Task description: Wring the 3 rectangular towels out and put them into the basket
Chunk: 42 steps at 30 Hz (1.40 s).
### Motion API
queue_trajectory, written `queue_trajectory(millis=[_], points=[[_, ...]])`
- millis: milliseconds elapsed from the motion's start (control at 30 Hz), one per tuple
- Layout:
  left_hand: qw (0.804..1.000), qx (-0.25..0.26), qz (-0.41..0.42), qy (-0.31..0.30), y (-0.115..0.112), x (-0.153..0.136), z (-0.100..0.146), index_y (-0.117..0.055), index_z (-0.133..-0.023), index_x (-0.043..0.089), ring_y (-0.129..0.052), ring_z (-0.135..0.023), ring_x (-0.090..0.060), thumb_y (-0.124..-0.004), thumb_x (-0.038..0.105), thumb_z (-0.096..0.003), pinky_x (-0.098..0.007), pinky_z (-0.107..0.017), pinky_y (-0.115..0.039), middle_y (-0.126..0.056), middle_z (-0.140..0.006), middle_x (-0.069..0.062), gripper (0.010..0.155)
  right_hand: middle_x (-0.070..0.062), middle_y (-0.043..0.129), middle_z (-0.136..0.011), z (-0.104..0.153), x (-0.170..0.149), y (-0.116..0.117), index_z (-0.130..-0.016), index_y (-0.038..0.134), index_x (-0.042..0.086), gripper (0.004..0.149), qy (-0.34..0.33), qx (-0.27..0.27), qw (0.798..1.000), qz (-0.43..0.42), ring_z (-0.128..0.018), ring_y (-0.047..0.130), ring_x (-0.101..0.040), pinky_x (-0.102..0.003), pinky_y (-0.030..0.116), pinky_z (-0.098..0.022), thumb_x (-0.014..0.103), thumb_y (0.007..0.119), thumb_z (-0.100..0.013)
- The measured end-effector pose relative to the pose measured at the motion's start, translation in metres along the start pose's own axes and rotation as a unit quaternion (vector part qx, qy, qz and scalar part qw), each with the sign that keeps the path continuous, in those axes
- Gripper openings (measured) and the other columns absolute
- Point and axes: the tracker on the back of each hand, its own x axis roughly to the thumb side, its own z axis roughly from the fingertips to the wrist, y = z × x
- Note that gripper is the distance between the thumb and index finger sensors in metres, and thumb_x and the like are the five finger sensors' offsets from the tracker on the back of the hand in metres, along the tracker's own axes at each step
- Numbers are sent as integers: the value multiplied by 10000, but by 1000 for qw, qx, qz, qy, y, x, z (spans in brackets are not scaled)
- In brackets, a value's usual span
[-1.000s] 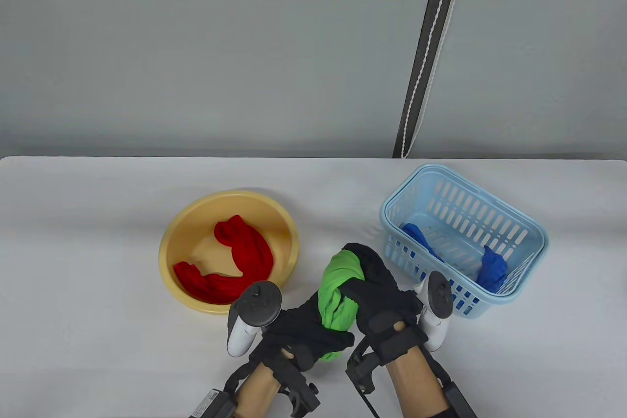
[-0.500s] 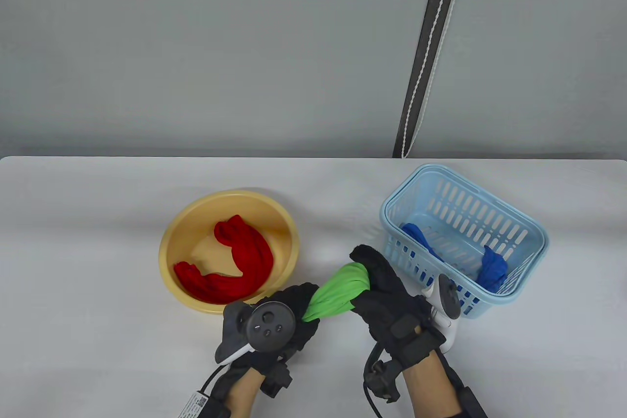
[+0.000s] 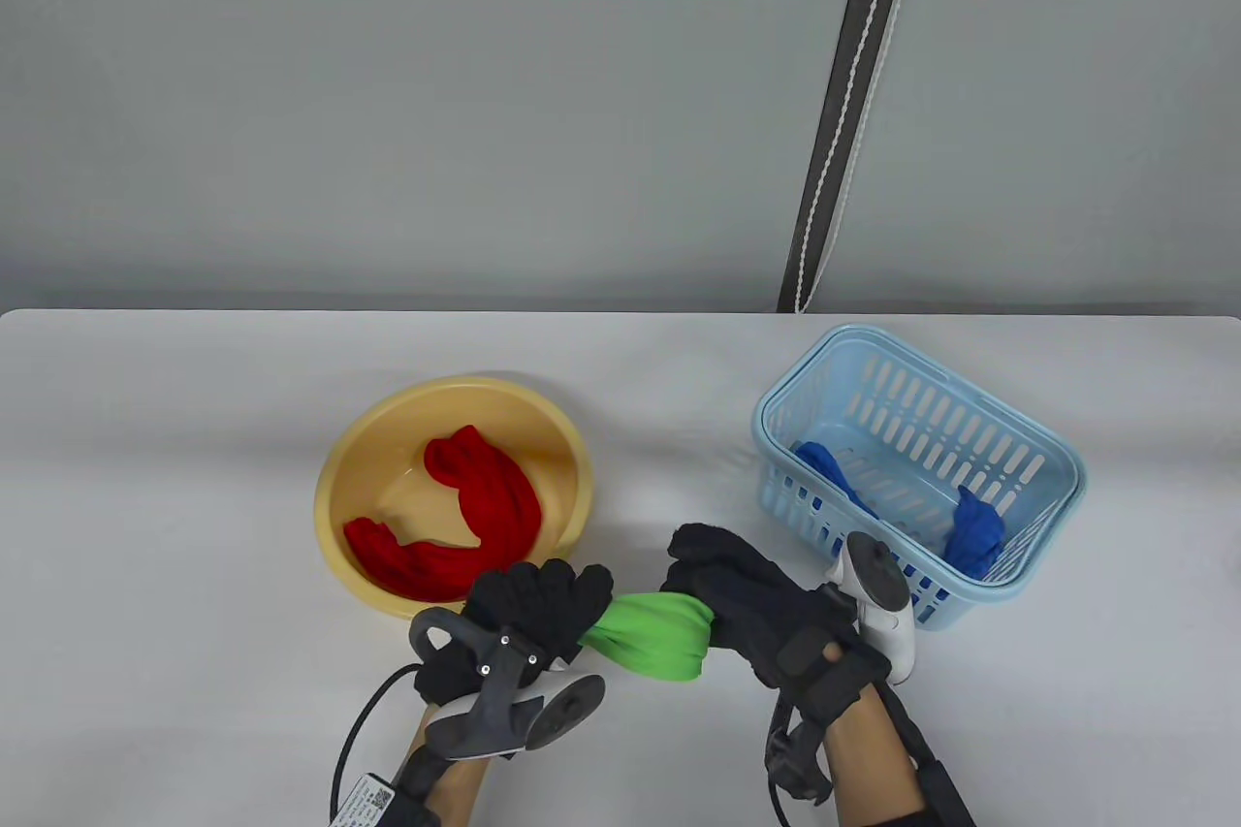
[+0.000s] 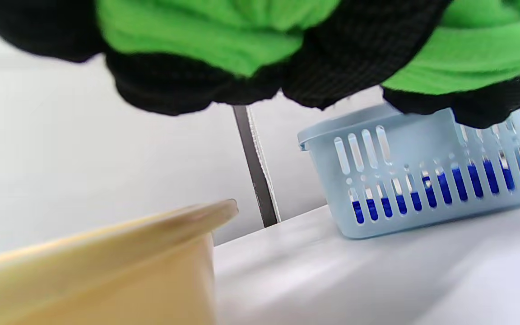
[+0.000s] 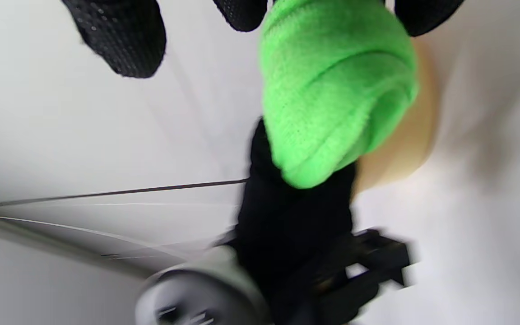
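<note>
nearest the front edge of the bench (image 3: 175, 691), both hands work one cloth: the left hand (image 3: 524, 619) has its fingers curled round one end of the green towel (image 3: 648, 638), the right hand (image 3: 751, 599) has its fingers wrapped round the other end, so the towel spans the gap between them as a short twisted rope, held clear above the bench. the opposed grips make sense for wringing, each hand fixing an end so the twist has something to work against. the left wrist view shows green cloth bulging between black fingers (image 4: 355, 49), a firm clench. the towel is held over bare bench between the two containers, not over the basin, so any drip would likely land on the bench. a little farther back, toward the left, sits the yellow basin (image 3: 334, 478) with the red towel (image 3: 480, 502) lying loose and curved inside; it looks not yet wrung. at about the same depth toward the right stands the light blue basket (image 3: 1052, 463), slotted walls, with the blue towel (image 3: 974, 531) already in it, just beside the right hand, a short carry once the green one is done. judged from this, one of three is finished. beyond the far edge, a grey wall (image 3: 388, 90) with a dark strap (image 3: 848, 110) running down it.
</note>
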Motion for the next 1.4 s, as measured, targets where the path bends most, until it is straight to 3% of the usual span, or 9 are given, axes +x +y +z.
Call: queue_trajectory(millis=[167,267,367,500,600,733,1033,1233,1400], points=[[998,5,-45,-44,-1,20,-5,-781,-904,371,-1030,-479,-267,-922,407,-492,-476,-380,-902,-981,-707,2,437,-406,469,-1144,-11,-6,19,-1191,387,52,962,100,74,981,147,-970,619,-672,-758,625,-606,571,863,-536],[997,7,-57,-58,-2,25,-4,-777,-900,384,-1023,-510,-272,-919,404,-490,-486,-408,-894,-971,-727,5,434,-379,648,-1077,-18,-14,30,-1180,400,35,995,135,98,969,180,-841,842,-561,-648,755,-535,534,919,-494],[997,12,-56,-60,-2,25,-3,-771,-903,381,-1016,-524,-274,-917,406,-491,-491,-421,-887,-962,-739,3,437,-254,812,-987,-22,-17,35,-1167,443,22,978,147,106,962,204,-742,931,-435,-586,786,-509,499,952,-482],[997,10,-51,-51,-1,25,-4,-765,-908,375,-1012,-523,-274,-913,411,-494,-492,-422,-884,-960,-740,-1,441,-155,863,-845,-25,-15,42,-1125,564,50,863,153,97,946,267,-630,930,-338,-564,786,-503,442,986,-482],[998,8,-40,-38,-1,25,-5,-778,-901,356,-1014,-489,-265,-916,417,-491,-480,-396,-889,-972,-712,2,436,-99,880,-784,-25,-10,47,-993,704,147,622,147,57,926,342,-591,942,-298,-534,810,-479,401,985,-499],[1000,0,-21,-18,-2,24,-6,-801,-886,327,-1020,-416,-244,-918,435,-490,-454,-336,-901,-999,-649,13,427,-104,912,-827,-24,-7,54,-897,763,186,466,115,-16,899,422,-664,1001,-367,-534,862,-441,341,966,-507],[997,-33,60,45,-5,19,-9,-847,-852,259,-1027,-269,-197,-922,468,-486,-396,-204,-913,-1041,-529,41,428,-71,952,-652,-19,2,64,-887,748,237,425,18,-144,791,595,-386,1026,-216,-426,892,-295,352,927,-519],[977,-97,173,83,-9,12,-14,-874,-816,226,-1016,-204,-173,-911,499,-482,-366,-151,-904,-1047,-467,55,433,-18,956,-590,-16,3,70,-899,734,246,432,-79,-192,674,709,-294,1009,-179,-380,888,-210,410,882,-527],[948,-138,267,107,-13,8,-17,-893,-768,184,-1008,-156,-165,-896,520,-487,-356,-110,-897,-1047,-416,60,438,-9,961,-535,-14,4,68,-841,762,233,396,-116,-199,640,733,-237,998,-172,-362,874,-154,452,861,-526]])
